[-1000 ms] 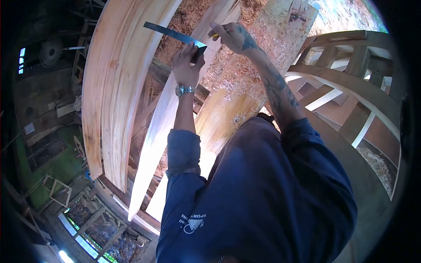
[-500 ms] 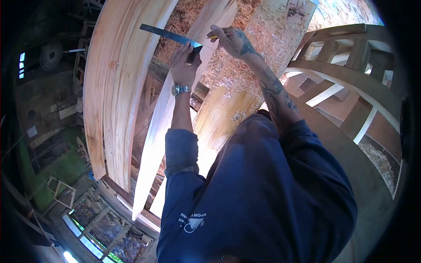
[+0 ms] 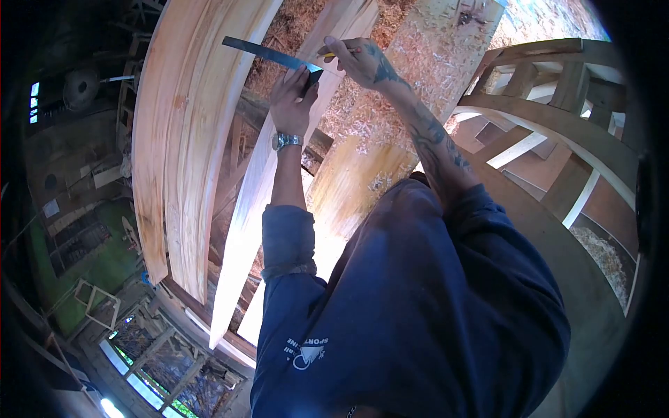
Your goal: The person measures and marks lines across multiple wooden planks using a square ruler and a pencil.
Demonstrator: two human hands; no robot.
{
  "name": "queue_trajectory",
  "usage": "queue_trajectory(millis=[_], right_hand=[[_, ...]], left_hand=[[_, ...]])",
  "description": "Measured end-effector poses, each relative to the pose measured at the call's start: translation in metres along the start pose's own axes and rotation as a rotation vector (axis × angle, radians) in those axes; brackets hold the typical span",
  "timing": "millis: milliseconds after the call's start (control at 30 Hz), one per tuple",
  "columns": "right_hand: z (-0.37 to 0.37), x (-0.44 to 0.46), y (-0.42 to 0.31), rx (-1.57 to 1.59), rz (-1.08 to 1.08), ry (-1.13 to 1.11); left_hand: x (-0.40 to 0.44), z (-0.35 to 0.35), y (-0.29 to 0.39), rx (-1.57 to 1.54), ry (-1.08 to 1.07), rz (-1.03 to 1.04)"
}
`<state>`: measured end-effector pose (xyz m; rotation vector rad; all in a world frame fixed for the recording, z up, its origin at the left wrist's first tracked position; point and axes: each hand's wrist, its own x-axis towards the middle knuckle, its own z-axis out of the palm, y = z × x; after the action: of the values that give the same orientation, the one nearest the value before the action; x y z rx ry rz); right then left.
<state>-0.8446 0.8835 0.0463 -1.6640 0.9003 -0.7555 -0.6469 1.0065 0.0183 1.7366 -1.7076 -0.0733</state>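
My left hand [image 3: 291,104], with a watch on its wrist, holds the dark stock of a try square [image 3: 261,51] against a narrow pale plank [image 3: 259,164]. The square's metal blade points to the upper left, reaching over the gap towards the wide boards. To its right, my right hand [image 3: 357,64] pinches a yellow pencil [image 3: 329,55] just above the same plank, close to the square. Whether the pencil's tip touches the wood cannot be made out.
Wide curved boards [image 3: 198,125] lie on the left. A shavings-covered plank [image 3: 418,76] runs to the right of my hands. A curved slatted wooden frame [image 3: 557,132] stands at the right. A fan [image 3: 81,87] is at the far left.
The view has shifted slightly over the past second. Since the previous frame, my right hand with the pencil has moved a little left, nearer the square. My left hand has stayed on the square.
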Motion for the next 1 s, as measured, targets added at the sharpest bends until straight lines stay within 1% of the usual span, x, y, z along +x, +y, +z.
queue_trajectory(millis=[67,167,367,467,567,667,867,967,1000], right_hand=[[0.002,-0.001,-0.003,0.011,0.011,0.008],[0.003,0.000,0.000,0.026,-0.043,-0.020],[0.007,0.002,0.008,0.029,-0.005,-0.001],[0.008,0.003,0.011,0.018,0.004,-0.004],[0.008,0.002,0.008,0.003,-0.010,0.012],[0.010,0.002,0.008,0.000,-0.024,0.016],[0.014,0.001,0.009,0.004,0.047,-0.007],[0.018,0.000,0.006,-0.007,-0.073,0.015],[0.020,0.001,0.007,-0.041,-0.075,0.000]], left_hand=[[-0.001,0.000,0.000,-0.012,0.002,-0.009],[0.002,-0.003,0.005,0.032,0.029,0.074],[0.006,-0.011,0.014,0.042,-0.011,0.034],[0.007,-0.011,0.014,0.102,-0.006,0.067],[0.006,-0.005,0.008,0.107,0.054,0.106],[0.000,-0.001,0.005,-0.014,-0.012,-0.096],[-0.001,0.001,-0.003,-0.014,0.011,-0.006],[-0.001,0.002,-0.003,-0.031,0.010,-0.014],[-0.001,0.001,-0.001,-0.021,0.002,-0.023]])
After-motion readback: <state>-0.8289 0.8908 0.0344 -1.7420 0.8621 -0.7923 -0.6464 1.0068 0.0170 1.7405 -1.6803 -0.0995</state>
